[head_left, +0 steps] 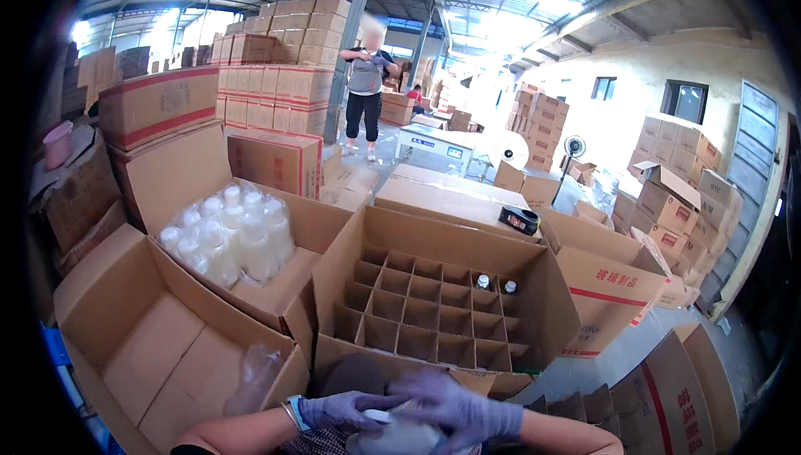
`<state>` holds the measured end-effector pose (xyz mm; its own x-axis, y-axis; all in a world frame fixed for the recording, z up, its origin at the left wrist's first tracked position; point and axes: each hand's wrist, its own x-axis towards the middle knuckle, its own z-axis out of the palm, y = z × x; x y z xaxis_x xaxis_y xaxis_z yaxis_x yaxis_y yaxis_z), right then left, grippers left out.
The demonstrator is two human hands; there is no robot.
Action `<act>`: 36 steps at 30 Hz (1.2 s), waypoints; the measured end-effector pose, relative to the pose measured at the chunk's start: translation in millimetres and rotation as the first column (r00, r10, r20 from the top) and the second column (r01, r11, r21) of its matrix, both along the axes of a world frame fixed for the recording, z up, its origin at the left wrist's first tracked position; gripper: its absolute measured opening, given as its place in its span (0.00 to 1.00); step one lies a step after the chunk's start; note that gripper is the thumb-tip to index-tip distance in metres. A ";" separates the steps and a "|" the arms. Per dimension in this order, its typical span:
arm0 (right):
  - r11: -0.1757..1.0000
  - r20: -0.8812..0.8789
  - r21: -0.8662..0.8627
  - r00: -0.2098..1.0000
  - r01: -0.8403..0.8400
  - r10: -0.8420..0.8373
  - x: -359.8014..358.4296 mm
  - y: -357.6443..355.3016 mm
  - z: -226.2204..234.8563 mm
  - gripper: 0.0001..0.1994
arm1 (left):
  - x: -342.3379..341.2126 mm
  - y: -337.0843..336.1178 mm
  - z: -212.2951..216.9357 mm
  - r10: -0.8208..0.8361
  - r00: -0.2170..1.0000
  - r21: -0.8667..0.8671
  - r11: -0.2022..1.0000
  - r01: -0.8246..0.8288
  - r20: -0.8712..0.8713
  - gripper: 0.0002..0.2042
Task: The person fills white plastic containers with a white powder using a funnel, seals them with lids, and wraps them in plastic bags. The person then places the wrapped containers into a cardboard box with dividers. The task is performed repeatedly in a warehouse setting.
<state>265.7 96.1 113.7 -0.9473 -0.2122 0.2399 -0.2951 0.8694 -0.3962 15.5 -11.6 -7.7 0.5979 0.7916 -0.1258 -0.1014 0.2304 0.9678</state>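
Both my hands wear purple-grey gloves and are close together at the lower edge, in front of my body. My left hand (342,411) is closed around a whitish bottle (396,437), which is partly hidden by the gloves. Over the same bottle, my right hand (459,412) is smeared by motion, so its grip is unclear. Just beyond stands an open carton with cardboard dividers (421,290). Two clear bottles with shiny tops (483,281) stand in its cells at the far right.
At left, an open carton (167,355) holds crumpled clear plastic (254,380). Behind it, bagged white-capped bottles (229,234) sit in another carton. A tape dispenser (519,220) rests on a closed carton. A divided carton (592,405) is at lower right. Another person (365,80) stands farther back.
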 end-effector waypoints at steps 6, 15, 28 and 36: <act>0.318 0.477 -0.639 0.685 0.701 -0.551 24.8 40.2 -121.0 0.21 | 92.7 -44.4 -35.0 0.459 0.882 0.382 0.838 -0.390 -0.107 0.47; 0.976 0.051 -0.022 0.975 0.218 -0.217 6.7 -6.3 -23.9 0.38 | 12.8 -27.9 7.4 0.260 0.955 -0.197 0.953 -0.230 0.140 0.40; 0.984 -0.015 -0.009 0.984 0.176 -0.176 4.5 -16.1 -12.7 0.39 | 5.6 -42.1 -1.3 0.289 0.953 -0.149 0.950 -0.274 0.094 0.34; 0.757 0.150 -0.389 0.847 0.525 -0.510 17.5 -4.5 -60.2 0.39 | 46.5 -36.6 9.2 0.439 0.825 0.219 0.897 -0.384 -0.355 0.46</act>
<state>283.1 91.6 53.5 -0.8930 0.4210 0.1588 0.1728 0.6468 -0.7428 62.1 -48.2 1.4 0.1373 0.9785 -0.1536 0.2297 0.1194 0.9659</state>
